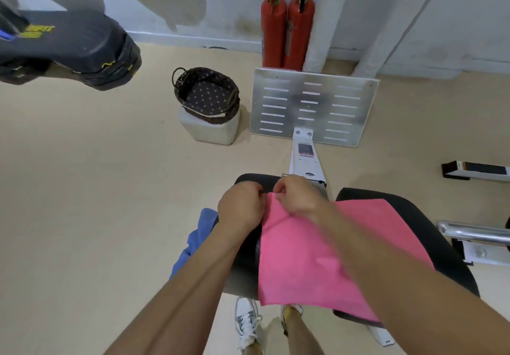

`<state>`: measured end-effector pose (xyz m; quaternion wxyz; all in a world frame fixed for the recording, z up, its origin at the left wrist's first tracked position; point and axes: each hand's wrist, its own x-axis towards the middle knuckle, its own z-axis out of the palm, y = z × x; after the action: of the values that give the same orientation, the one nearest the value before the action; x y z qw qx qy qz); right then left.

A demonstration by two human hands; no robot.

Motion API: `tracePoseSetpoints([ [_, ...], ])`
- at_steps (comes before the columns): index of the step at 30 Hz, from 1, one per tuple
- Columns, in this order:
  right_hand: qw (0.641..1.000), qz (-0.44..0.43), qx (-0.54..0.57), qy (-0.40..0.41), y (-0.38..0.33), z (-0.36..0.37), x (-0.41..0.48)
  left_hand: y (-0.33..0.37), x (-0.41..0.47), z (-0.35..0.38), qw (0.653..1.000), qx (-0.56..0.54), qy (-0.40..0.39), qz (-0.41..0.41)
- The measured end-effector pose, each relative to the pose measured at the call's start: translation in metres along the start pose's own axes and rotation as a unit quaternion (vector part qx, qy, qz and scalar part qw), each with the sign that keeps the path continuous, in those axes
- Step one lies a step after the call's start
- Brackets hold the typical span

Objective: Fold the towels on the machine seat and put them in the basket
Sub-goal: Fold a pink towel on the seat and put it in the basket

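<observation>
Both hands pinching the far corner of the pink towel on the machine seat.
Left hand (240,208) and right hand (298,194) close together, fingers curled on the top corner of the pink towel (317,258), which lies spread over the black machine seat (430,230). Blue towel (193,238) hangs off the seat's left side. Lined wicker basket (207,95) sits on a white container (209,131) on the floor, beside the metal footplate (311,106).
</observation>
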<state>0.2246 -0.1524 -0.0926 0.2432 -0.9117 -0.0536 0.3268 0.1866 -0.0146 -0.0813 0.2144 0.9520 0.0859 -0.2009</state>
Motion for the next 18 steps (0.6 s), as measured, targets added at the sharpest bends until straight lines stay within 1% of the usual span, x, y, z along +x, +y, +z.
tracePoseSetpoints([
  [2, 0.999, 0.004, 0.047, 0.018, 0.002, -0.001, 0.001, 0.003, 0.011, 0.005, 0.999, 0.028, -0.015, -0.004],
  [4, 0.998, 0.002, 0.071, 0.0, 0.004, -0.003, 0.002, 0.004, 0.017, 0.006, 0.999, 0.021, -0.038, -0.01],
  [7, 0.998, -0.007, 0.056, -0.042, 0.006, -0.008, 0.008, 0.004, 0.027, 0.001, 0.995, -0.025, -0.087, -0.04],
  [10, 0.995, -0.014, 0.054, -0.08, 0.002, -0.013, 0.014, 0.005, 0.034, -0.003, 0.99, -0.036, -0.119, -0.061],
  [13, 0.994, -0.019, 0.082, -0.069, 0.002, -0.016, 0.018, 0.009, 0.034, -0.005, 0.99, -0.062, -0.117, -0.057],
  [15, 0.991, -0.025, 0.13, -0.027, 0.004, -0.018, 0.017, 0.007, 0.034, -0.007, 0.985, -0.122, -0.099, -0.066],
  [18, 0.98, -0.038, 0.198, 0.0, 0.01, -0.021, 0.013, 0.001, 0.034, -0.008, 0.959, -0.255, -0.083, -0.094],
])
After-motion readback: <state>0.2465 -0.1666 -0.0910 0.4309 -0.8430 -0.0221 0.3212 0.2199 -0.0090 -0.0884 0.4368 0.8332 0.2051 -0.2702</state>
